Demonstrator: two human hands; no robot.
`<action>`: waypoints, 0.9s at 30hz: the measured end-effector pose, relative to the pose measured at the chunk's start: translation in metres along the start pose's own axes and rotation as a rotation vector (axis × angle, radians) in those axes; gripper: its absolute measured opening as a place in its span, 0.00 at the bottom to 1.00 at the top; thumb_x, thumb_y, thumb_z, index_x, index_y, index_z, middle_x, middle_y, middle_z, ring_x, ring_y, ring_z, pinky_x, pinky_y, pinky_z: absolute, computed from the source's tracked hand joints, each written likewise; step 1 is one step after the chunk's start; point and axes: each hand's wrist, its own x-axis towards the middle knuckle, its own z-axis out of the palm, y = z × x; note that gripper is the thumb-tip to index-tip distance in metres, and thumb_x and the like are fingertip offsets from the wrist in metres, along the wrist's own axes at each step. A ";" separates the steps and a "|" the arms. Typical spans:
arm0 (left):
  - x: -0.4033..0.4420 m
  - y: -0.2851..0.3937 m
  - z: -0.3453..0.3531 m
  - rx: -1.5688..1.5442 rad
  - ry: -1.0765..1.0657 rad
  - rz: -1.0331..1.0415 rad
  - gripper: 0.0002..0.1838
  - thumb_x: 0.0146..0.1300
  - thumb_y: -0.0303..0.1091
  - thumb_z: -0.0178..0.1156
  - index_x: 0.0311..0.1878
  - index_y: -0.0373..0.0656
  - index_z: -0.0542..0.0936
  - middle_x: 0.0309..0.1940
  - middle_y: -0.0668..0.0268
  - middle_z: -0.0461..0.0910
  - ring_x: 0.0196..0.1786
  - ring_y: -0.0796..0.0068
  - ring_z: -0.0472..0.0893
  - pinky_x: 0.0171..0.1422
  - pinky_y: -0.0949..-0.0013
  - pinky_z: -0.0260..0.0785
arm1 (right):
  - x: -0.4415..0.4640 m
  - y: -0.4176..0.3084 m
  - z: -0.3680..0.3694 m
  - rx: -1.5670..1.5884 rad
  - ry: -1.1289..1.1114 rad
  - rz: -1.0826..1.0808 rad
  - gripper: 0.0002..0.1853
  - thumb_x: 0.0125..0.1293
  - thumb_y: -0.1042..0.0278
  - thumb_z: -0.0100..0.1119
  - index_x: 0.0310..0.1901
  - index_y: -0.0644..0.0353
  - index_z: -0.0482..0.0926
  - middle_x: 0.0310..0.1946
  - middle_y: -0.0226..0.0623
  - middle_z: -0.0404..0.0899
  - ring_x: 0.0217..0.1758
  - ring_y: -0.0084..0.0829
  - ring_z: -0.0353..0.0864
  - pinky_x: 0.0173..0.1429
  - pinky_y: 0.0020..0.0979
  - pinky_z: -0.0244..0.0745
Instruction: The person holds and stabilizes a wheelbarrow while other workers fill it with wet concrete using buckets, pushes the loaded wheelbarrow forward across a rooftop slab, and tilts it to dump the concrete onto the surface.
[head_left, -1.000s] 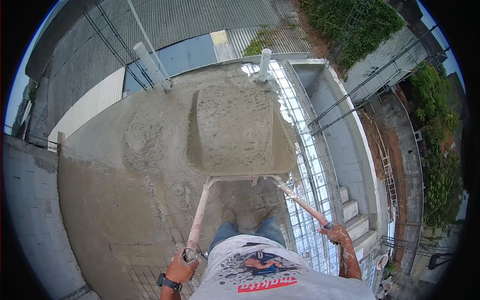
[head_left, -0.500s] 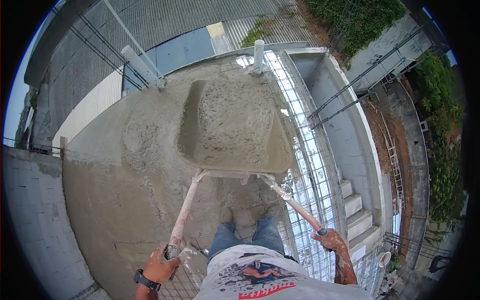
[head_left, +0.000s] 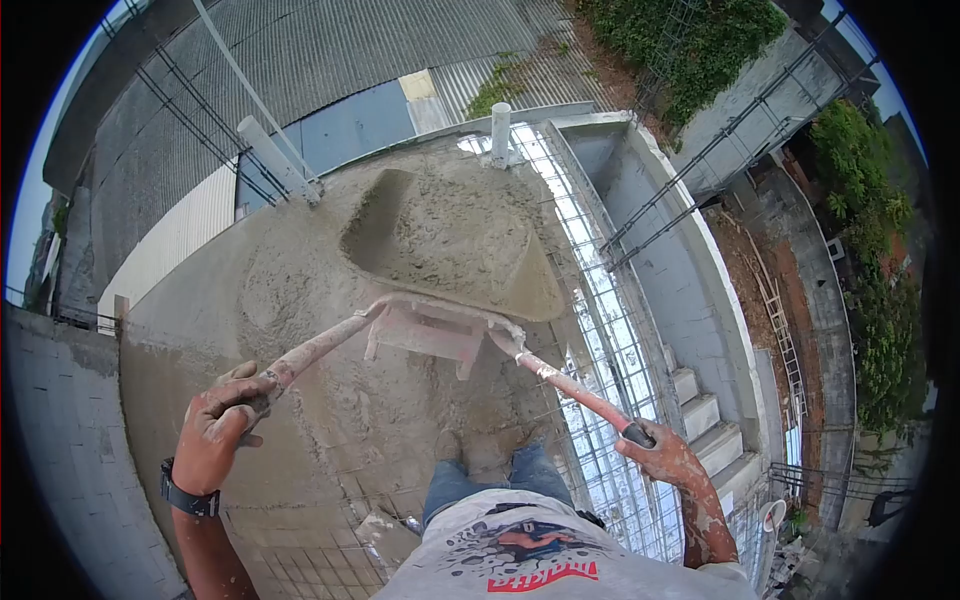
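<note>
A concrete-smeared wheelbarrow is tipped forward in front of me, its tray partly filled with wet concrete. My left hand is raised at the left, against the grip of the left handle; its fingers curl around the end, some of them loosely. Lower on the right, my right hand is wrapped around the black grip of the right handle. The tray's pinkish rear support shows below its rim. Grey smears cover both hands.
Wet concrete covers the slab on the left, with rebar mesh exposed on the right. Two white pipes stand up at the far edge. Concrete steps descend at the right beside a low wall. A block wall borders the left.
Both handles have risen, the left one much more, and my left hand has moved up and left. The wheelbarrow has tilted forward, exposing its rear support. Its concrete has shifted toward the far end.
</note>
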 end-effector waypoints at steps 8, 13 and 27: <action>0.090 0.011 -0.052 -0.099 0.330 0.468 0.19 0.60 0.28 0.48 0.52 0.31 0.78 0.35 0.61 0.83 0.41 0.75 0.81 0.49 0.72 0.73 | -0.019 -0.067 -0.023 0.442 0.147 -0.252 0.41 0.52 0.50 0.74 0.61 0.71 0.70 0.25 0.29 0.77 0.22 0.16 0.73 0.24 0.20 0.67; 0.180 0.049 -0.103 -0.096 0.444 0.617 0.19 0.63 0.29 0.49 0.54 0.34 0.77 0.31 0.64 0.82 0.34 0.76 0.82 0.41 0.72 0.77 | -0.017 -0.132 -0.034 0.454 0.384 -0.533 0.38 0.50 0.53 0.75 0.56 0.72 0.72 0.27 0.30 0.78 0.21 0.14 0.73 0.21 0.17 0.66; 0.335 0.079 -0.190 -0.314 0.771 0.527 0.16 0.64 0.36 0.55 0.49 0.34 0.80 0.31 0.63 0.83 0.32 0.74 0.83 0.41 0.71 0.77 | 0.042 -0.253 -0.059 0.045 1.045 -1.294 0.17 0.59 0.62 0.64 0.44 0.67 0.80 0.35 0.40 0.83 0.36 0.29 0.83 0.41 0.30 0.77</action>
